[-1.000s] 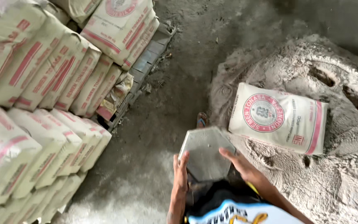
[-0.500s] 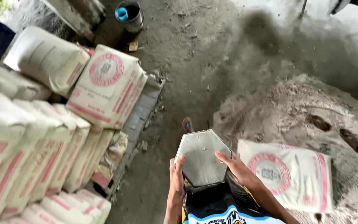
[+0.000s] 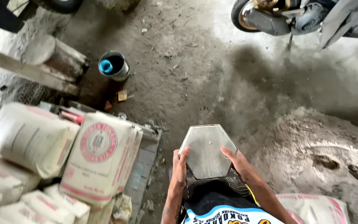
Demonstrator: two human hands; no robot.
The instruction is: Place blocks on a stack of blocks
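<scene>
both hands on hexagonal paver block point(image 3: 207, 151): left hand point(image 3: 180, 165) and right hand point(image 3: 238, 162) clamped on opposite edges. keep level, grip even, mind sand heap point(image 3: 324, 145).

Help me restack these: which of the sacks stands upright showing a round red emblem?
The sack at the right end of the stack, beside the pallet edge. It stands upright, its red ring facing up; the others lie flat or turned away.

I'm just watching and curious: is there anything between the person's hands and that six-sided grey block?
Nothing visible. The left hand grips the left edge of the six-sided grey block and the right hand grips its right edge, both pressed bare against it. The block is carried in front of the body, above the dusty floor.
</scene>
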